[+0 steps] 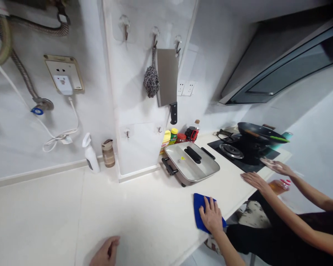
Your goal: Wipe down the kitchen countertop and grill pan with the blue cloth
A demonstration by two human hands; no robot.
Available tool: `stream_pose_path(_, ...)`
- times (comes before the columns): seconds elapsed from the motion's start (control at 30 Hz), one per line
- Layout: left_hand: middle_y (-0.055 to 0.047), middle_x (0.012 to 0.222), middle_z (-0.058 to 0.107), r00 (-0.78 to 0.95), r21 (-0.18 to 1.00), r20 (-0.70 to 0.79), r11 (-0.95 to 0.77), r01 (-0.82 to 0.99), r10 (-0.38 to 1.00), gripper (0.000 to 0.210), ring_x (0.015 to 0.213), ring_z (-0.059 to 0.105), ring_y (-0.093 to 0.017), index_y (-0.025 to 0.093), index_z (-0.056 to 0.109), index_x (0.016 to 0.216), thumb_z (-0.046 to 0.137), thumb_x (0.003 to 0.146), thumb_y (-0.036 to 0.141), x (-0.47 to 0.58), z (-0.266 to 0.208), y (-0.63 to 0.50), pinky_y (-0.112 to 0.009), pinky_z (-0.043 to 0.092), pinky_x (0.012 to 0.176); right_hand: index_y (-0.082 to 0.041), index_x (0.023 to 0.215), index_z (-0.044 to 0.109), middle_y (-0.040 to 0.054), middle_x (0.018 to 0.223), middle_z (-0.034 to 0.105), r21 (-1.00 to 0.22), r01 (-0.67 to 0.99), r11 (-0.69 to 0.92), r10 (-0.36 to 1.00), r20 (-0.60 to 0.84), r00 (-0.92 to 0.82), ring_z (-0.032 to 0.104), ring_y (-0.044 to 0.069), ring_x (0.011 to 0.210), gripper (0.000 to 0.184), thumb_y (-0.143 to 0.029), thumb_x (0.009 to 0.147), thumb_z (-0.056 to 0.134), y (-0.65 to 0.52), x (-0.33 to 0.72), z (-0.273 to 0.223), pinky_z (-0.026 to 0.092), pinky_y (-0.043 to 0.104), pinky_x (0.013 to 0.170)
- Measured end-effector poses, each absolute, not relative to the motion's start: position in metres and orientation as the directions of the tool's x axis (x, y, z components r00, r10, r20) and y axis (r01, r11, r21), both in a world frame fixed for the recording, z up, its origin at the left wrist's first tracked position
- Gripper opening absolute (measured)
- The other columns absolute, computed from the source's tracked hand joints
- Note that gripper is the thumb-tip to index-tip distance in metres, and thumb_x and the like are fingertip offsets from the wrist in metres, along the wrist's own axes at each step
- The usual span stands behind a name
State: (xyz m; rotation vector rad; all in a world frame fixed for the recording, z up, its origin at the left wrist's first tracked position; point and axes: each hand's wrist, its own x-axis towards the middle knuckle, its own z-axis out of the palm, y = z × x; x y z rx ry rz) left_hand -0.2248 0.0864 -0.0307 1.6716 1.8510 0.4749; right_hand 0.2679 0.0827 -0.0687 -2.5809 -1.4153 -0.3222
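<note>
My right hand (211,216) lies flat on a folded blue cloth (198,207) near the counter's front edge. Its fingers are stretched out and slightly apart, pressing on the cloth from above rather than wrapped round it. At the bottom of the view, my left hand (105,252) is loosely curled over the white counter (144,214), with nothing seen in it. Just beyond the cloth stands a rectangular electric pan (180,175) with a glass lid (204,168) and black handles.
On the right, a co-worker's hand (254,180) rests on the counter; the other holds a pale cloth (268,162) by the black stove (249,155), which bears a wok (255,130). A cleaver (167,77) hangs overhead. A spray bottle (91,155) and brown jar (108,154) stand left.
</note>
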Motion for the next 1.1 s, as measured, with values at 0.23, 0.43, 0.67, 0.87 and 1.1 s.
stream_pose_path(0.23,0.004,0.104,0.077,-0.035,0.577,-0.214,0.155,0.802,0.976,0.034,0.092,0.072,-0.019,0.032,0.069,0.107,0.038,0.094,0.041,-0.223,-0.021,0.089,-0.027,0.052,0.079,-0.007,0.146,0.042,0.0231,0.156,0.029,0.004,0.877,-0.481,0.827,0.335,0.452,0.025,0.04,0.144,0.061,-0.033,0.095,0.022,0.082,0.201,-0.064,0.025,0.058,0.112)
stream_pose_path(0.43,0.005,0.098,0.078,-0.035,0.56,-0.209,0.149,0.815,0.977,0.037,0.088,0.072,-0.019,0.033,0.069,0.109,0.037,0.094,0.044,-0.222,-0.019,0.09,-0.027,0.052,0.074,-0.018,0.152,0.032,0.0123,0.162,0.019,-0.065,0.971,-0.232,0.942,0.232,0.241,0.014,0.036,0.148,0.064,-0.038,0.092,0.042,0.067,0.132,-0.065,0.021,0.055,0.117)
stream_pose_path(0.67,0.005,0.084,0.076,-0.055,0.553,-0.197,0.158,0.818,0.979,0.037,0.081,0.071,-0.019,0.033,0.07,0.108,0.037,0.094,0.045,-0.219,-0.017,0.088,-0.027,0.051,0.07,-0.014,0.149,0.039,0.0155,0.159,0.023,-0.147,0.963,-0.228,0.952,0.173,0.252,0.012,0.035,0.149,0.062,-0.036,0.091,0.045,0.053,0.082,-0.065,0.012,0.058,0.12)
stream_pose_path(0.87,0.004,0.087,0.076,-0.053,0.568,-0.196,0.158,0.808,0.979,0.037,0.084,0.07,-0.018,0.032,0.069,0.107,0.036,0.094,0.042,-0.218,-0.017,0.082,-0.027,0.049,0.074,-0.006,0.148,0.039,0.0195,0.158,0.021,-0.171,0.948,-0.269,0.925,0.228,0.304,0.014,0.037,0.148,0.067,-0.032,0.087,0.047,0.062,0.074,-0.071,0.016,0.059,0.119)
stream_pose_path(1.1,0.005,0.1,0.077,-0.042,0.612,-0.176,0.143,0.778,0.984,0.036,0.093,0.07,-0.017,0.034,0.069,0.106,0.036,0.094,0.04,-0.222,-0.024,0.08,-0.027,0.05,0.081,-0.032,0.135,0.056,-0.0018,0.148,0.048,-0.182,0.925,0.332,0.943,0.09,-0.321,0.034,0.023,0.143,0.068,-0.015,0.071,0.044,0.093,0.151,-0.007,0.005,0.055,0.122)
